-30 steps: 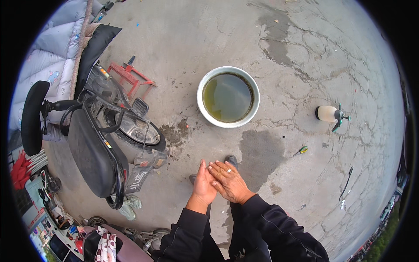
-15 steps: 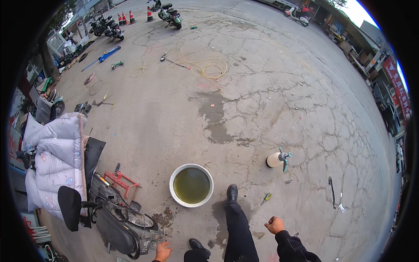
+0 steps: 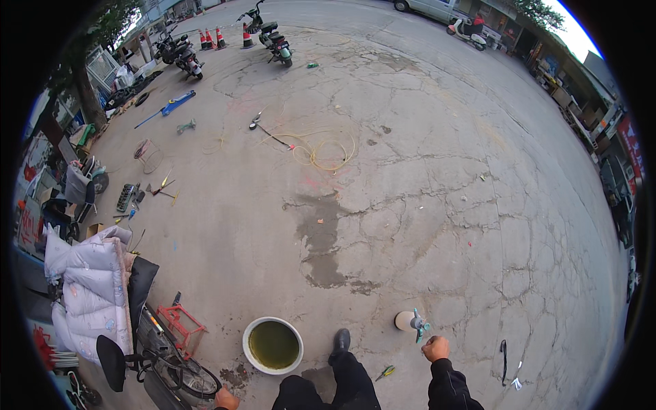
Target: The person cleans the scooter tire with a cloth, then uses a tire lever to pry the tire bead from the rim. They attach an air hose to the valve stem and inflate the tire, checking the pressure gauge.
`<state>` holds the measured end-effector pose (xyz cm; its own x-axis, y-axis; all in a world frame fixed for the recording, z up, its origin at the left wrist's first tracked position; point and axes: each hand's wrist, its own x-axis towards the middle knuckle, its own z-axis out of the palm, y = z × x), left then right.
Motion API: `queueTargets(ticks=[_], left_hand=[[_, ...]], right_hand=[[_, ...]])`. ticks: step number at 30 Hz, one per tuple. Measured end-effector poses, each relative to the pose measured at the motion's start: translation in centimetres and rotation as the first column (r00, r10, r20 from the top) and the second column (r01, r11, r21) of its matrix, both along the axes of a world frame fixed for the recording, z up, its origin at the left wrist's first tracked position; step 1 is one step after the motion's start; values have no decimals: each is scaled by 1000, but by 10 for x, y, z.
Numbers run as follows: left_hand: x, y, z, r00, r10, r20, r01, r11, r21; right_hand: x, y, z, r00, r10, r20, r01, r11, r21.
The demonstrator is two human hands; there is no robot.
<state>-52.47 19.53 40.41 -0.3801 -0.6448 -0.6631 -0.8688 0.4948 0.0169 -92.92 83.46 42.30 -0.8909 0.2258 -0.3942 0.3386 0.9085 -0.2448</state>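
My right hand point(image 3: 436, 349) is held out ahead on the right, fingers curled into a fist with nothing seen in them. Just beyond it stands a pump spray bottle point(image 3: 404, 320) with a pale body and teal handle; a narrow gap shows between. At the lower edge my left hand point(image 3: 227, 399), partly cut off, is beside the wheel of a dark electric scooter point(image 3: 164, 393); its fingers are hard to make out. Between the hands, left of my feet, a round white-rimmed basin point(image 3: 247, 346) holds murky green water. Pliers with yellow-green handles point(image 3: 385, 372) lie on the concrete.
A red metal stand point(image 3: 183, 329) is beside the scooter, which bears a padded lilac quilt point(image 3: 96, 294). Farther off lie a yellow air hose point(image 3: 328, 154), a blue floor jack point(image 3: 178, 102) and scattered tools. Parked scooters point(image 3: 277, 48) and traffic cones point(image 3: 247, 36) stand at the back.
The view has tilted up, so the ground things sit lower. My right hand is now nearer the spray bottle. My left hand has slipped partly out at the lower edge.
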Motion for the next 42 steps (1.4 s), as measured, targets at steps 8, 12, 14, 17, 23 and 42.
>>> queueTargets(ticks=[8, 12, 14, 17, 23, 42], left_hand=[[-242, -46, -15, 976, 74, -206, -57, 994, 89], [-325, -75, -25, 956, 106, -273, -66, 987, 150], [-359, -97, -38, 952, 134, -275, -88, 981, 173], [-406, -145, -68, 952, 183, -246, -135, 971, 199], [-438, -222, -107, 919, 385, -87, -357, 905, 232], [-614, -380, -10, 470, 878, -90, -879, 475, 49]], right_hand=[[-205, -111, 56, 962, 171, -214, -189, 980, -66], [-260, -156, 44, 973, 176, -148, -192, 976, -99], [-299, -182, 28, 964, 206, -166, -218, 974, -61], [-372, -230, 6, 965, 244, -94, -252, 964, -87], [-514, -349, -19, 960, 252, 121, -255, 967, 11], [-1024, -846, -185, 707, 658, 258, -623, 753, -213]])
